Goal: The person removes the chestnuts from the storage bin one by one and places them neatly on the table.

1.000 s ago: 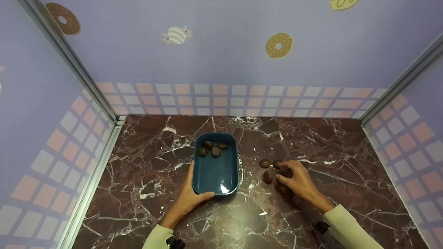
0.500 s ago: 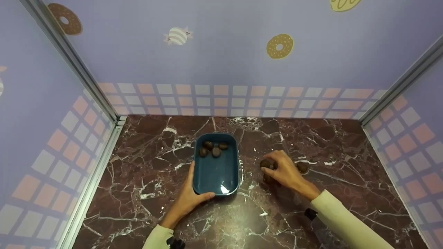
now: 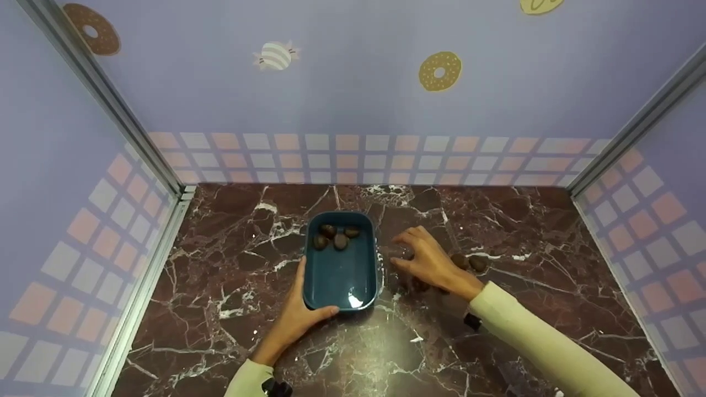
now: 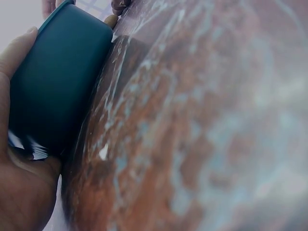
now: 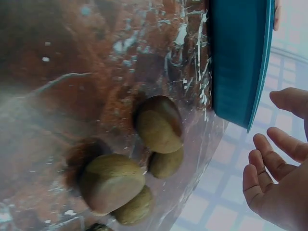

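My left hand (image 3: pixel 300 314) grips the near left corner of a dark teal rectangular dish (image 3: pixel 341 284), its thumb along the near side. Several brown chestnuts (image 3: pixel 341 241) lie together at the dish's far end. Right of the dish, my right hand (image 3: pixel 430 262) hovers over the table with fingers spread apart. In the right wrist view its fingers (image 5: pixel 269 159) are loosely bent and hold nothing. Loose chestnuts (image 5: pixel 113 185) lie on the table below it; two chestnuts (image 3: pixel 477 263) show beside the wrist in the head view, and others are partly hidden under the hand.
The dark red marbled table (image 3: pixel 242 264) has white veins and a glossy reflection near the front. A patterned lilac wall (image 3: pixel 358 99) closes the back, with side walls left and right. Metal rails (image 3: pixel 149 270) run along the left edge.
My right hand has moved left toward the dish, and two chestnuts on its right have come into view. My left hand and the chestnuts in the dish stay as they were.
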The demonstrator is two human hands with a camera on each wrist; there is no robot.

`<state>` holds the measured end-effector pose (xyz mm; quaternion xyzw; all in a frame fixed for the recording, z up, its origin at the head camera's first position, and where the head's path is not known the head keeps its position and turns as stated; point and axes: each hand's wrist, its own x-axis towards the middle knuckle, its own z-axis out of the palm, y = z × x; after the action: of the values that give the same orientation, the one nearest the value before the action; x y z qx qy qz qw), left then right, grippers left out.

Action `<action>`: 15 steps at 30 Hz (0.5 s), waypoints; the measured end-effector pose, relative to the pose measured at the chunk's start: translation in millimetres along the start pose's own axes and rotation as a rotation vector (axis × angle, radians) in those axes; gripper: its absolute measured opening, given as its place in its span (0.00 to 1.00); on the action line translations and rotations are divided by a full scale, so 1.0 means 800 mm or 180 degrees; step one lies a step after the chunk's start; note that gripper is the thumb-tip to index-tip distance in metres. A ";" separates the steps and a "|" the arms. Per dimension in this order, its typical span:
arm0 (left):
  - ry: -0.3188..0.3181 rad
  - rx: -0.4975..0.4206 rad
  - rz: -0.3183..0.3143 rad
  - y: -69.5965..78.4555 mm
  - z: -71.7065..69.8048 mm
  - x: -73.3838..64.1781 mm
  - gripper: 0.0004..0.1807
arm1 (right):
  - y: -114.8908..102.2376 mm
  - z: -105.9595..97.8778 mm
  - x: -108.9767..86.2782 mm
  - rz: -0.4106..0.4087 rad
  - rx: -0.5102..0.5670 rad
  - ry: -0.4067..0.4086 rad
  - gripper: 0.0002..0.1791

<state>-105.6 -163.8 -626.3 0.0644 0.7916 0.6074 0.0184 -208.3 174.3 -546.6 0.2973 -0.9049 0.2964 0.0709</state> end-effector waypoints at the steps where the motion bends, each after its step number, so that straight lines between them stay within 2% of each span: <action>1: 0.0011 -0.0017 0.0012 0.000 0.000 0.000 0.77 | -0.001 0.002 0.003 -0.0021 -0.0007 0.0000 0.22; 15: 0.0046 -0.0060 0.0079 -0.005 0.001 0.001 0.77 | -0.014 0.017 0.028 -0.0362 -0.0023 -0.0063 0.22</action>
<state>-106.7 -163.7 -630.3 0.0696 0.7850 0.6155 0.0058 -219.7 148.0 -545.3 0.3509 -0.8882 0.2856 0.0797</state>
